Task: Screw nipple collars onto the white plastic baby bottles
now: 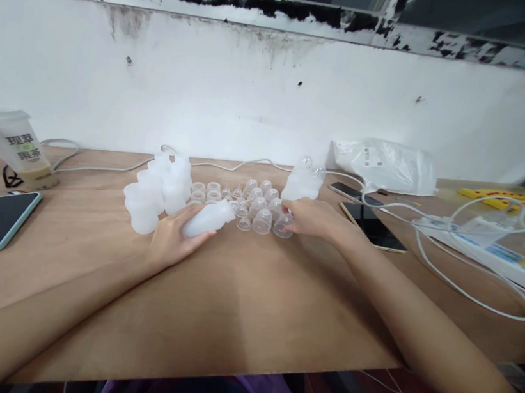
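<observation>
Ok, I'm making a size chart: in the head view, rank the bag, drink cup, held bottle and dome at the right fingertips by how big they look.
1. Bag and drink cup: too alike to rank.
2. Bottle, in the left hand.
3. Dome, partly hidden.

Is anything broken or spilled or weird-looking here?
Yes, up on the window frame: its white surface is patchy, with black showing, so it looks worn. The wall just below has brownish stains. I see no spill around the left hand or right hand.
</observation>
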Demonstrator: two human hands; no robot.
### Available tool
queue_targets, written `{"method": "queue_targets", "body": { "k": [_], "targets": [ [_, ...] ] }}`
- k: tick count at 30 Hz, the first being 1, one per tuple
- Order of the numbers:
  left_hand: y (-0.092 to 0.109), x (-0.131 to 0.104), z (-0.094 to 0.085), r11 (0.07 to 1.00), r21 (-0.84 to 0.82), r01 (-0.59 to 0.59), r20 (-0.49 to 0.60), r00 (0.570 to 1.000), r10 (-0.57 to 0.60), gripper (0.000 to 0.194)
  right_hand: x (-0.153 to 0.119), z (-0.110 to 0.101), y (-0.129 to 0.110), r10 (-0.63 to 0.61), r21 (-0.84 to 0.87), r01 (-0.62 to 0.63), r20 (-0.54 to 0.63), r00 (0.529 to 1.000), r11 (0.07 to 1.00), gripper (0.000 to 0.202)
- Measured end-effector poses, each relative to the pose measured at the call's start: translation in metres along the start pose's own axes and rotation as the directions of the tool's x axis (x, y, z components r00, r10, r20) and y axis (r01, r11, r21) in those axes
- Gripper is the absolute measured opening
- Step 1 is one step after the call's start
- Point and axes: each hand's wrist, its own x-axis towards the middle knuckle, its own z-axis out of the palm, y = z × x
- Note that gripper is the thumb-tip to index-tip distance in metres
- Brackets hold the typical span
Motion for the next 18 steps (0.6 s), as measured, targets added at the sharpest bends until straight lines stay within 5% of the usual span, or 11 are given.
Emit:
{"method": "queue_targets", "body": {
  "k": [6, 9, 13, 18],
  "targets": [
    [0.001, 0.001, -0.001, 0.998, -0.036, 0.043, 0.000, 0.999, -0.043, 0.046, -0.010, -0.013, 0.008, -0.026, 0.088, 0.020, 0.072, 0.997, 0.996, 0.022],
    [0.001, 0.001, -0.001, 0.997, -0.053, 0.058, 0.001, 0.998, -0.058, 0.046, -0.018, -0.027, 0.008, -0.205, 0.341, 0.156, 0.110, 0.973, 0.927, 0.024],
    [0.002, 0.001, -0.002, 0.995, -0.064, 0.071, 0.012, 0.997, -0.070, 0.046, -0.020, -0.033, -0.013, -0.535, 0.742, 0.405, -0.074, 0.841, 0.534, 0.035],
    [0.004, 0.002, -0.003, 0.991, -0.075, 0.115, 0.058, 0.992, -0.111, 0.047, -0.007, -0.004, -0.051, -0.384, 0.886, 0.464, -0.426, 0.819, 0.005, 0.034]
  ]
}}
